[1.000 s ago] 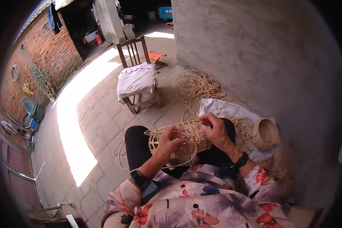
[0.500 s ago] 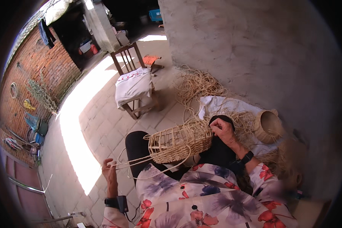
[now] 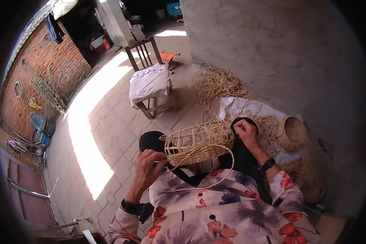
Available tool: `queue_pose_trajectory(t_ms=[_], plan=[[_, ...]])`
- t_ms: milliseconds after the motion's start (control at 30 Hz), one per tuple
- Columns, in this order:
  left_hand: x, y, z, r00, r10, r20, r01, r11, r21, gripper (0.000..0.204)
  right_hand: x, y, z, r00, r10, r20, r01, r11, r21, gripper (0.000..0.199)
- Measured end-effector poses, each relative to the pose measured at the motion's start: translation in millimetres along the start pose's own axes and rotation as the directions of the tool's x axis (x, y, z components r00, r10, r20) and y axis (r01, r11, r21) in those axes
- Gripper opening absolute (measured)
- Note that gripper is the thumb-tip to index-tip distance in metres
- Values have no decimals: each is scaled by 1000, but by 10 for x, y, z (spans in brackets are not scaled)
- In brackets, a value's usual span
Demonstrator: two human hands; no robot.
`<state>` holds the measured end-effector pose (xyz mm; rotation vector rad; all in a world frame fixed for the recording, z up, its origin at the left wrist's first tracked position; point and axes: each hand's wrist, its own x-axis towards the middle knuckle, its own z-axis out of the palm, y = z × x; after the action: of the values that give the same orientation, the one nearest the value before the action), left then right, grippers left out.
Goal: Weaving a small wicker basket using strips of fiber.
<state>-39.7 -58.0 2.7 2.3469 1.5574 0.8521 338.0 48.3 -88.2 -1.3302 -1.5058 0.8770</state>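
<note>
A half-woven straw basket (image 3: 199, 140) lies on its side across my lap, its open ribs uppermost and a dense twisted-cord weave along the near side. My left hand (image 3: 148, 168) is closed at the basket's left end, fingers curled around the straw cord (image 3: 191, 189); the exact pinch is partly hidden. That cord loops loosely over my lap and back to the basket's right side. Over my right knee, beside the basket's right end, my right hand (image 3: 248, 136) is closed with bent fingers. What they hold, if anything, is too small to make out.
A heap of loose straw cord (image 3: 217, 85) lies by the grey wall (image 3: 272, 53). Beside it, a white cloth (image 3: 234, 105) bears more strands and a round woven basket (image 3: 290, 132). Ahead stands a wooden chair (image 3: 150, 87) with a cloth-covered seat, near an orange stool (image 3: 168, 56).
My left hand has come in from the far left to the basket's left end, and the cord, stretched before, now hangs in a wide slack loop. My right hand stays near the right end.
</note>
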Motion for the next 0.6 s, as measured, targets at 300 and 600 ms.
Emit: queue_pose_trajectory(t_ms=[300,600], plan=[[249,296,551,999,27,32,-18,967,-255,15,-17,14,79,995,-75,-63,69,993,-95,10],[-2827,-2382,-1466,396,-835,-382,772,78,630,16,-48,-55,96,993,-118,-23,116,989,-89,10]])
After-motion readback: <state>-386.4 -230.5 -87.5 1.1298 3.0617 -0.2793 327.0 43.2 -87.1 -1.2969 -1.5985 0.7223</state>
